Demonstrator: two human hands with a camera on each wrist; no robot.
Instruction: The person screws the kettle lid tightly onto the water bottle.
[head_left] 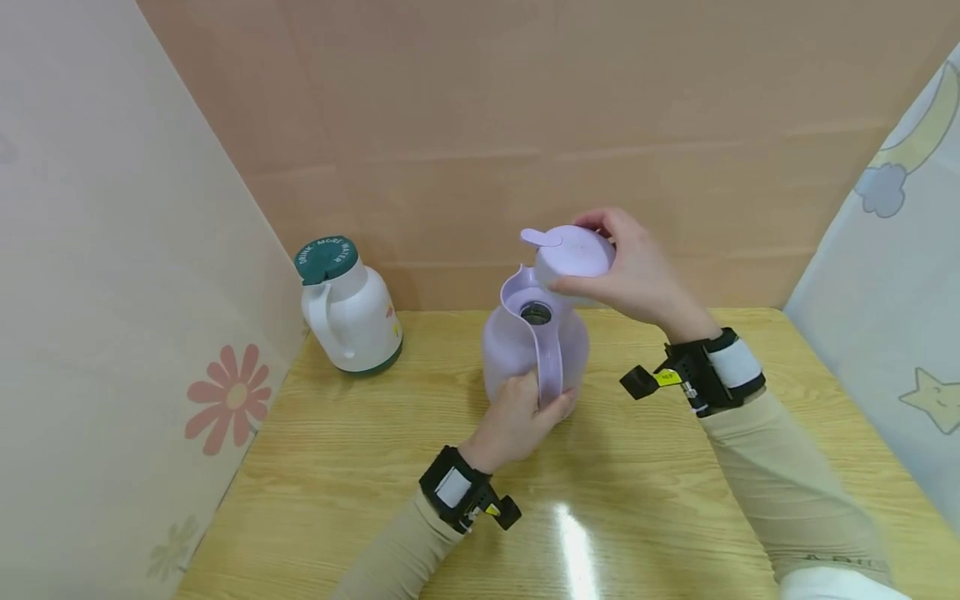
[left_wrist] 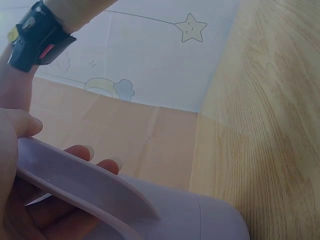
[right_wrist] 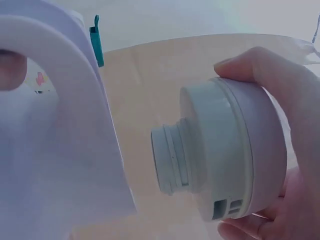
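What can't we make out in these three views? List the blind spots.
- Jug contents: head view shows only a dark mouth, too small to tell.
- Left hand fingers: head view, hidden behind the handle.
- Lid top: right wrist view shows only its underside and plug; right hand covers its far edge.
- White jug print: too small, turned away.

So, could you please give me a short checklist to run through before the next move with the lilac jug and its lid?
1. Left hand grips the lilac jug by its handle: ok.
2. Right hand holds the lid firmly: ok.
3. Lid fully clear of the jug's mouth: ok, lifted off and held above it.
4. Jug upright on the table: ok.
5. White jug well apart, lid on: ok.
6. Liquid inside the lilac jug: cannot tell.
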